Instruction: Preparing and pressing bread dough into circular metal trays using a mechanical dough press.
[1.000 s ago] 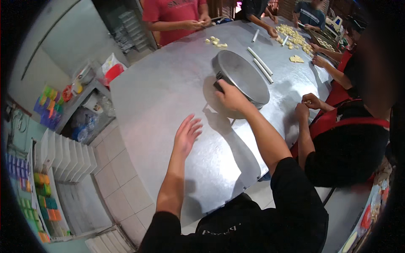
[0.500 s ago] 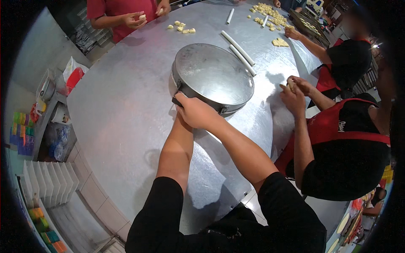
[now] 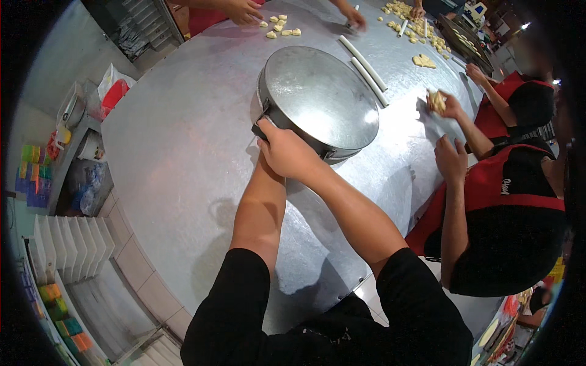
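A round, flat-topped metal pan-like vessel (image 3: 323, 97) with dark sides stands tilted on the steel table, its smooth disc facing up. A short black handle (image 3: 257, 129) sticks out from its near left side. My right hand (image 3: 294, 152) is closed around this handle. My left hand (image 3: 264, 147) is at the same handle, closed and mostly hidden behind the right one. Both forearms reach up together from the lower edge. Whether anything lies under the vessel is hidden.
Two white rods (image 3: 365, 64) lie just beyond the vessel. Small dough pieces (image 3: 279, 25) sit at the far edge, with more dough (image 3: 423, 61) at far right. A co-worker on the right holds dough (image 3: 437, 102). Other people's hands work across the table. Plastic racks (image 3: 73, 247) stand at left.
The view has shifted slightly; my grip on the handle looks the same. The co-worker on the right has parted their hands, with dough in one. The far person's hands have spread over the table.
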